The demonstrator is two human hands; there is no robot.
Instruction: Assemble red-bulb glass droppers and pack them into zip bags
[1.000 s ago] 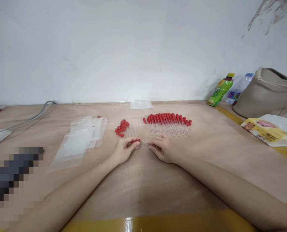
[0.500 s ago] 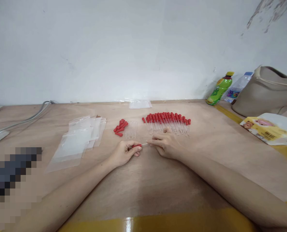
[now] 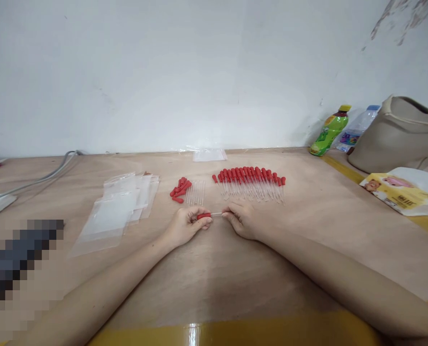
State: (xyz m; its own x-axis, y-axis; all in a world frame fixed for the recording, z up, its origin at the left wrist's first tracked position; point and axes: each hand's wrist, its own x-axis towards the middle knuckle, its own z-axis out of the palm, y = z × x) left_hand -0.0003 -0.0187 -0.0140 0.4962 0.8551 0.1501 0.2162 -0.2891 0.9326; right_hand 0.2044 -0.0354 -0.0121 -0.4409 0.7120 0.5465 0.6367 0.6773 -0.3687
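My left hand [image 3: 189, 225] is closed on a red rubber bulb [image 3: 203, 216], held between thumb and fingers. A thin clear dropper tube [image 3: 216, 214] runs from the bulb's right end to my right hand [image 3: 241, 220], whose thumb and fingertips pinch it. Beyond my left hand lie a small heap of loose red bulbs [image 3: 179, 189] and a row of bare clear tubes [image 3: 195, 193]. Past my right hand, many red-capped droppers [image 3: 250, 177] lie side by side in a curved row, tips toward me.
Clear zip bags [image 3: 109, 211] lie overlapped on the left, and another bag [image 3: 210, 154] lies by the wall. A grey cable [image 3: 51, 172] crosses the far left. At right stand a green bottle [image 3: 331, 130], a clear bottle [image 3: 358, 129], a beige bag [image 3: 397, 137] and a tissue pack [image 3: 403, 192].
My right hand's fingers have closed around the clear tube; before, they were more extended, with the index finger at its end. My left hand keeps hold of the red bulb.
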